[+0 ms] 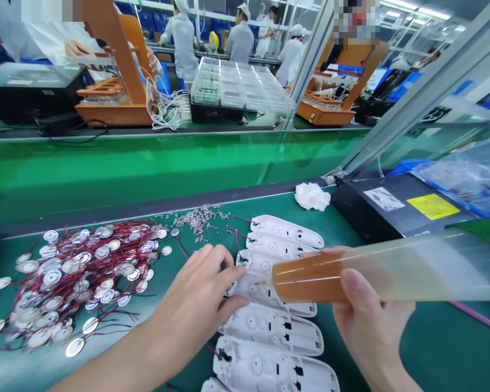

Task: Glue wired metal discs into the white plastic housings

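My right hand [367,310] is wrapped round a large translucent glue syringe [310,277] with amber contents. Its tip points left, over one of the white plastic housings [275,359] lying in a row. At the left end of that housing, my left hand [200,294] has its thumb and index finger on either side, gripping it. Short red wires come out of several housings. Part of the row is hidden behind the syringe and my hands. Left of my left hand lies a heap of round metal discs with red wires [102,253].
Small metal parts [200,220] are scattered behind the housings, and a crumpled white tissue [312,196] lies farther right. A black box [392,204] stands at the right. Beyond the green divider [147,158] are orange fixtures [122,109], a clear compartment tray [240,81] and several people.
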### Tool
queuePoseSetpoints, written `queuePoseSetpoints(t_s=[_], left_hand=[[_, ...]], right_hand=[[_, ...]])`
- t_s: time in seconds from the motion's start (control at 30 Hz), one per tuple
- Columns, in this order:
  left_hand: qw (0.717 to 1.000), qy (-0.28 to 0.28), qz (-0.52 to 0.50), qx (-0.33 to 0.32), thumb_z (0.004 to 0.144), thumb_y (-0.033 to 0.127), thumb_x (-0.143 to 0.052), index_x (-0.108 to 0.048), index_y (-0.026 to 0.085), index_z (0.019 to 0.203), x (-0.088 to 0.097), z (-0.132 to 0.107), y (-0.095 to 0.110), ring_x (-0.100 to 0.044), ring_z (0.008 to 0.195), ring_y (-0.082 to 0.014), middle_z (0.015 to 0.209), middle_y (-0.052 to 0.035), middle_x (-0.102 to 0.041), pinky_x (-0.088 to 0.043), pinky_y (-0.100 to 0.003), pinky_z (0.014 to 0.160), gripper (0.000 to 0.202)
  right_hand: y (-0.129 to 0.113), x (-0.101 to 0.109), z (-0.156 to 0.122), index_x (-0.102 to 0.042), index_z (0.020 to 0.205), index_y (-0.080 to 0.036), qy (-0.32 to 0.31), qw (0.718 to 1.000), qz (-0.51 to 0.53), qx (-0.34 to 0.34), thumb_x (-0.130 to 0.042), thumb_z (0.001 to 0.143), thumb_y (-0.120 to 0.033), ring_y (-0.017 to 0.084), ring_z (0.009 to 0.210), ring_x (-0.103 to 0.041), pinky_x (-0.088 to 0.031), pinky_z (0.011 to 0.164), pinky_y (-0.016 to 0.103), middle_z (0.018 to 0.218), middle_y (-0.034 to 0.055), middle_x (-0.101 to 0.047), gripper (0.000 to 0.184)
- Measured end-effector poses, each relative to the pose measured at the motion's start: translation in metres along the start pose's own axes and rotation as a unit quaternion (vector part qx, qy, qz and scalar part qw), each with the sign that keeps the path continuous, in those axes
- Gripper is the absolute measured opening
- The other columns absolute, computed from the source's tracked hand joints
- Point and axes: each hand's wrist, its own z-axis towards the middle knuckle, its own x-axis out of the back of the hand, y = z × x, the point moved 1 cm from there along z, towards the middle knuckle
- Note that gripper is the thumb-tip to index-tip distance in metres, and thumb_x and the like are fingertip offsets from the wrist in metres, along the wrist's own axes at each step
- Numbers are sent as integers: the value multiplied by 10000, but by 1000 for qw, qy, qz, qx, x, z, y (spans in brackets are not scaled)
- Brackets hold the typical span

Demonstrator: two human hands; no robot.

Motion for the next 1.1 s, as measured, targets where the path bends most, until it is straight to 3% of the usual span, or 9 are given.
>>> queuePoseSetpoints(t_s=[0.33, 0.57, 0.67, 0.83, 1.1], left_hand=[[1000, -4, 2, 5, 760, 146, -677, -589, 220, 967, 0, 0, 0, -455, 780, -191, 907, -27, -509, -397, -341, 654, 237], [1000, -6, 11, -3, 774, 164, -667, -576, 224, 1063, -1, 0, -1, -469, 790, -196, 917, -37, -521, -421, -356, 666, 310], [1000, -6, 7, -4, 773, 161, -668, -577, 220, 1062, -1, 1, -2, -472, 788, -198, 914, -38, -520, -422, -358, 659, 309], [1000, -6, -2, -1, 772, 144, -662, -584, 214, 1043, 0, 1, 0, -467, 780, -197, 887, -31, -515, -412, -358, 656, 291], [1000, -10, 10, -3, 779, 159, -655, -590, 221, 1034, 1, 2, 0, -464, 764, -190, 877, -27, -518, -406, -339, 638, 270]], right_hand=[[6, -6, -3, -640, 715, -148, -8, 999, 29, -43, -740, 611, -439, 213, 607, -615, -526, 534, 350, 686, 79, -651, 325], [2, -8, -4, -655, 660, -161, -24, 999, 27, -29, -746, 605, -452, 190, 558, -598, -519, 481, 324, 624, 65, -639, 310], [-2, -9, -4, -659, 665, -163, -16, 999, 30, -37, -721, 636, -472, 186, 581, -599, -518, 513, 326, 649, 66, -642, 316], [-5, -6, 1, -652, 622, -160, 5, 1000, 13, -20, -772, 557, -465, 167, 492, -568, -480, 408, 268, 557, 51, -619, 334], [-4, -6, -1, -627, 637, -156, 31, 999, 5, -21, -775, 549, -459, 172, 514, -558, -484, 443, 302, 579, 42, -602, 348]])
